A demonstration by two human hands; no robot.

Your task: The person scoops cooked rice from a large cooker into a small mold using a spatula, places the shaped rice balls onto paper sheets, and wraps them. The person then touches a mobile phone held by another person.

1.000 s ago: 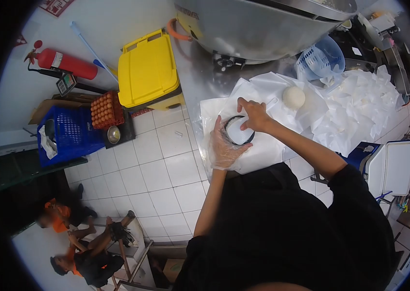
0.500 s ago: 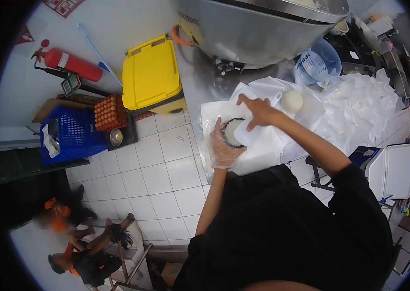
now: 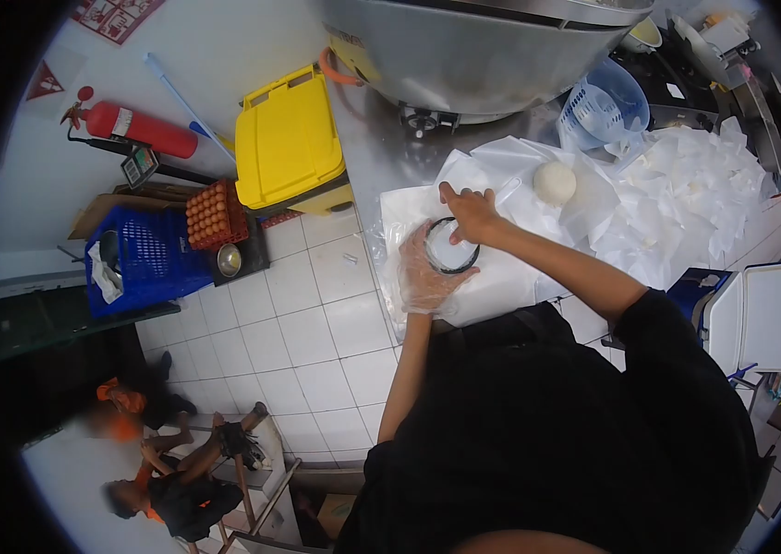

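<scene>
My left hand (image 3: 425,275), in a clear plastic glove, is wrapped round the left side of a black-rimmed bowl (image 3: 453,270) on white paper (image 3: 501,291). In my right hand (image 3: 473,218) is a white rice paddle (image 3: 446,247), its flat blade inside the bowl and its handle sticking out past the knuckles. The blade hides most of what the bowl holds. A round mound of rice (image 3: 555,184) sits on paper to the right of my right hand.
A large steel cooker (image 3: 483,65) stands behind the papers, beside a blue basket (image 3: 605,106). Crumpled white sheets (image 3: 686,198) are heaped on the right. A yellow bin (image 3: 287,143), egg trays (image 3: 215,214) and a blue crate (image 3: 145,254) are left. Two people (image 3: 187,499) sit at lower left.
The paddle was drawn to the right, showing white rice in the bowl, and is now back over the bowl with my right hand. My left hand stays round the bowl.
</scene>
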